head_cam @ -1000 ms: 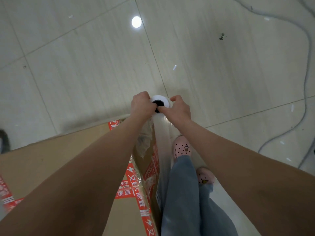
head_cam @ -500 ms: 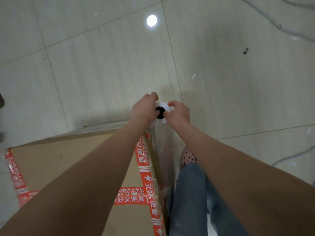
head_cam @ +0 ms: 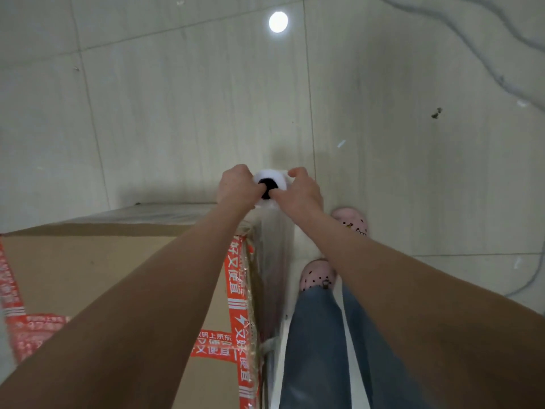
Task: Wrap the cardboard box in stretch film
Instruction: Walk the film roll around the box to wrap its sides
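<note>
Both your pink shoes (head_cam: 350,221) show now, where only one peeked out before, and more of the box top shows too. On the left, the cardboard box (head_cam: 103,276) with red tape (head_cam: 236,290) stands on the floor (head_cam: 177,113). Your left grip (head_cam: 236,187) and right grip (head_cam: 300,194) both clasp the top end of the stretch film roll (head_cam: 275,178), held upright at the box's far right corner. Clear film (head_cam: 272,255) runs down the box's right side, beside your jeans (head_cam: 312,349). A cable (head_cam: 501,82) lies far right.

Matt brown cardboard box (head_cam: 97,270) with glossy red tape (head_cam: 236,278), clear shiny stretch film (head_cam: 272,246), smooth glossy tiled floor (head_cam: 177,113).
</note>
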The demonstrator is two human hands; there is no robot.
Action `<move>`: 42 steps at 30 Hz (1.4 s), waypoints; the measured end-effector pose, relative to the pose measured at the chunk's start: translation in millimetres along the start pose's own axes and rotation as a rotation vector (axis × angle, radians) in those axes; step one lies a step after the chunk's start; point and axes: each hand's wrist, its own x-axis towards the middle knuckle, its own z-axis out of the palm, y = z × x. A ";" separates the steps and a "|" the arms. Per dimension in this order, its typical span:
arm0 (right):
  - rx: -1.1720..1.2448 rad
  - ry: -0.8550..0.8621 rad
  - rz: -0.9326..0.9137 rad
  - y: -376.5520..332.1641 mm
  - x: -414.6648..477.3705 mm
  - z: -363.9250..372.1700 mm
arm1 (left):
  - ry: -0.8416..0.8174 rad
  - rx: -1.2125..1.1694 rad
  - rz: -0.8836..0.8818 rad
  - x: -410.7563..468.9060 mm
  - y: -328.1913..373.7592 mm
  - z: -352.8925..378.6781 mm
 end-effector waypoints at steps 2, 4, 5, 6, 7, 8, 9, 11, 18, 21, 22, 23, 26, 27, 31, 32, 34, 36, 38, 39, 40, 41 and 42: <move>-0.001 -0.009 0.007 -5.6 3.5 -0.7 | -0.070 -0.107 -0.062 -0.5 -0.3 -1.4; -0.006 -0.011 0.007 -8.9 6.3 -2.8 | -0.096 -0.062 -0.054 0.0 1.8 -0.7; -0.010 -0.016 0.003 -10.3 7.2 -3.8 | -0.071 0.018 -0.005 0.4 3.7 0.1; -0.015 -0.022 -0.004 -11.4 8.4 -4.7 | -0.036 0.104 0.069 0.6 6.6 0.7; -0.023 -0.031 -0.009 -12.7 9.6 -5.8 | -0.003 0.186 0.156 1.3 10.0 1.1; -0.036 -0.042 -0.010 -14.2 10.2 -7.5 | 0.018 0.264 0.238 1.5 13.6 1.0; -0.052 -0.052 -0.010 -15.7 10.9 -9.2 | 0.026 0.328 0.298 2.3 16.6 0.8; -0.101 -0.069 -0.017 -18.0 13.5 -12.7 | 0.022 0.366 0.320 5.6 20.5 -1.5; -0.181 -0.015 -0.114 -43.6 24.8 -11.7 | 0.098 -0.126 -0.038 20.8 7.1 -8.6; -0.127 -0.042 -0.059 -53.8 28.4 -3.0 | 0.106 -0.378 -0.221 22.6 -4.5 -9.8; -0.110 -0.053 -0.046 -57.9 30.0 -0.6 | 0.084 -0.422 -0.262 22.7 -8.1 -10.8; -0.111 -0.064 -0.040 -62.3 31.3 1.4 | 0.047 -0.455 -0.290 21.9 -10.6 -13.1; -0.162 -0.071 -0.061 -70.3 30.9 6.6 | 0.002 -0.384 -0.250 21.3 -17.3 -20.8; -0.181 -0.074 -0.063 -71.0 29.9 8.5 | 0.029 -0.288 -0.198 21.1 -18.5 -23.7; -0.209 -0.075 -0.062 -72.8 30.1 14.4 | 0.065 -0.095 0.020 23.1 -15.1 -29.7; -0.215 -0.073 -0.059 -74.2 31.2 14.9 | 0.059 -0.079 0.033 24.5 -13.7 -31.2; -0.219 -0.069 -0.047 -78.1 33.7 15.0 | 0.049 -0.062 0.026 30.2 -13.0 -35.0; -0.247 -0.077 -0.020 -80.8 35.8 14.9 | 0.014 -0.013 0.023 36.8 -12.1 -39.4; -0.281 -0.087 -0.026 -85.3 40.0 16.4 | -0.012 0.023 0.030 43.2 -11.9 -45.5; -0.293 -0.088 -0.039 -89.4 42.9 17.6 | -0.017 0.007 0.016 45.8 -12.5 -48.6; -0.311 -0.091 -0.054 -94.5 45.9 18.7 | -0.018 -0.032 -0.013 48.0 -14.3 -52.1; -0.330 -0.100 -0.071 -100.3 49.0 20.0 | -0.010 -0.091 -0.057 50.8 -17.5 -55.3; -0.340 -0.112 -0.088 -106.1 52.4 21.5 | 0.001 -0.164 -0.109 54.2 -21.3 -58.2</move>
